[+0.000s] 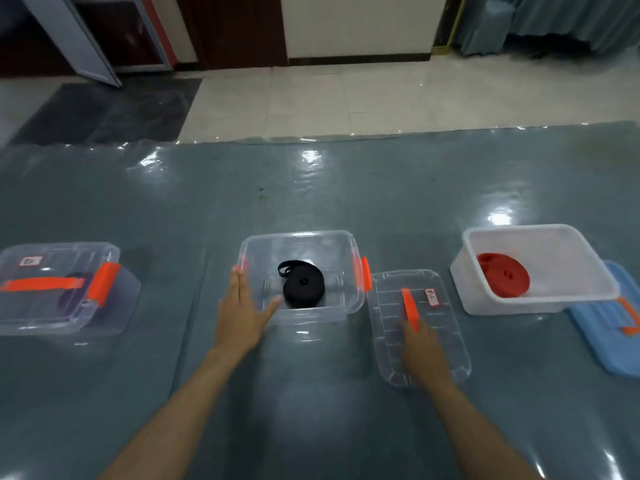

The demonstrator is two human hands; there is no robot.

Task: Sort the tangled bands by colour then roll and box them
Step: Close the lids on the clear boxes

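while our left hand (pixel 242 311) lies flat with its fingers (pixel 238 284) straight and together against the left wall of the open clear box (pixel 341 308), thumb spread along the box's near corner, our right hand (pixel 424 351) rests on the clear lid (pixel 446 327) lying just right of that box; its fingers (pixel 408 325) reach to the near end of the lid's orange handle (pixel 409 308), though we cannot tell whether they curl round it (the hand is blurred). inside the open box sits a rolled black band (pixel 304 284), a loose loop at its upper left. to the right, a white tub (pixel 554 306) holds a rolled red band (pixel 504 275), and a blue lid (pixel 609 341) lies partly under the tub's right side. far left on the counter (pixel 346 188) stands a closed clear box (pixel 52 306) with orange clasps, something dark and purplish inside it. beyond the counter's far edge we see pale floor tiles (pixel 311 98).
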